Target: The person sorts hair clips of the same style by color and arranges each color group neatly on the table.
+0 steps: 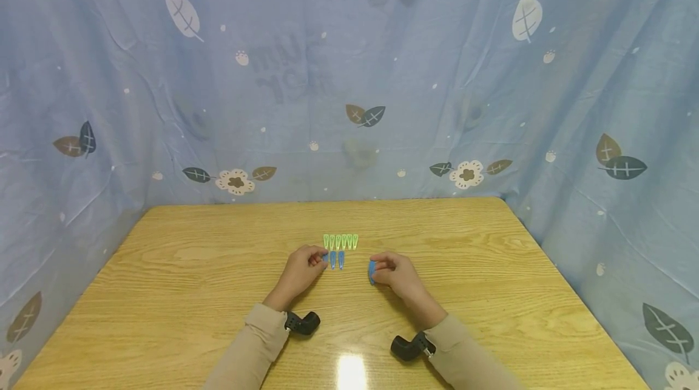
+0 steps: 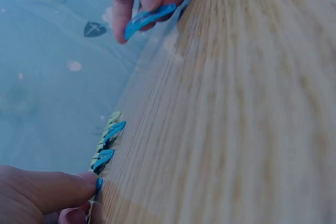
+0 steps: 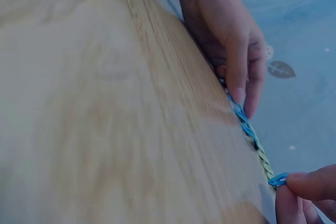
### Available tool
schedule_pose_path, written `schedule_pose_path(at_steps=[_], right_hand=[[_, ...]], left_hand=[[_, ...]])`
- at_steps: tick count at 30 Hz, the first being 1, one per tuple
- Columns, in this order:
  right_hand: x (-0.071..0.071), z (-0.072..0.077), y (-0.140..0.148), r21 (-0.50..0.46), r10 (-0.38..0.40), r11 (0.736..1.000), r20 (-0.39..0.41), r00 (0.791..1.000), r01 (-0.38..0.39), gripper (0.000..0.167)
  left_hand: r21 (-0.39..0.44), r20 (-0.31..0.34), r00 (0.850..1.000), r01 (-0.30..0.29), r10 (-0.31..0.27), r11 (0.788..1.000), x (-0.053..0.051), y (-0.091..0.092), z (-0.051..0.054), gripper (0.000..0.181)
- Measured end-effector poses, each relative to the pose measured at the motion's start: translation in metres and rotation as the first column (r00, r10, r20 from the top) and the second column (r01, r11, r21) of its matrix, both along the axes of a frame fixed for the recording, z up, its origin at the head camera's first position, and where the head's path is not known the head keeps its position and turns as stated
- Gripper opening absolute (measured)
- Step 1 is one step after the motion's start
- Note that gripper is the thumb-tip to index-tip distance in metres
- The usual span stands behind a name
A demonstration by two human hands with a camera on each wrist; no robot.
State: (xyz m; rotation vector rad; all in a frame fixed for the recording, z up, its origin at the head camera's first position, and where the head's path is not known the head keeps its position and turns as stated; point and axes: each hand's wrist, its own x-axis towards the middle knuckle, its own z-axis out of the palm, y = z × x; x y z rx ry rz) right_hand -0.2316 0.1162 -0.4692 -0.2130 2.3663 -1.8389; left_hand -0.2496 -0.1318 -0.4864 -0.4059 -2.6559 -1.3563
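My left hand (image 1: 300, 270) pinches a blue snap hair clip (image 2: 99, 184) between thumb and fingers at the left end of a short blue row. Two more blue hair clips (image 1: 337, 259) lie just to its right on the table. Above them runs a row of several light green hair clips (image 1: 341, 241), side by side and upright. My right hand (image 1: 400, 275), a little to the right of the rows, holds a blue hair clip (image 2: 149, 20) off the table by its fingertips. Whether more clips are stacked with it I cannot tell.
The wooden table (image 1: 191, 293) carries both rows near its middle. A blue patterned curtain (image 1: 306, 74) hangs behind it and along both sides. Each wrist wears a black camera mount (image 1: 302, 323) that juts inward.
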Motion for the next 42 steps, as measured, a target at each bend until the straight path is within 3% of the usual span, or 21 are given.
schedule_pose_path(at_steps=[10,13,17,19,25,42], right_hand=[[-0.011,-0.004,-0.028,-0.007,-0.005,1.000,-0.037,0.999,0.004,0.034],[-0.008,0.004,-0.035,0.008,-0.003,1.000,-0.052,0.999,0.003,0.032],[-0.013,0.005,-0.041,0.056,-0.014,0.998,-0.071,0.997,0.018,0.032],[-0.022,-0.004,-0.044,0.091,-0.029,0.995,-0.075,0.997,0.036,0.034],[-0.026,0.003,-0.052,0.183,-0.029,0.982,-0.091,0.995,0.045,0.031],[-0.030,0.012,-0.067,0.313,-0.065,0.945,-0.112,0.992,0.097,0.021]], left_hand=[[-0.001,-0.013,1.000,0.005,-0.005,1.000,0.000,0.002,-0.001,0.021],[-0.002,-0.005,1.000,-0.001,0.001,1.000,-0.001,0.002,-0.001,0.021],[-0.001,0.001,1.000,-0.008,0.008,1.000,-0.001,0.002,-0.001,0.020],[0.002,0.006,1.000,-0.013,0.013,1.000,-0.002,0.002,-0.001,0.020],[0.014,-0.002,1.000,-0.009,0.009,1.000,-0.003,0.001,-0.002,0.019],[0.022,-0.009,1.000,-0.012,0.012,1.000,-0.003,0.000,-0.001,0.019]])
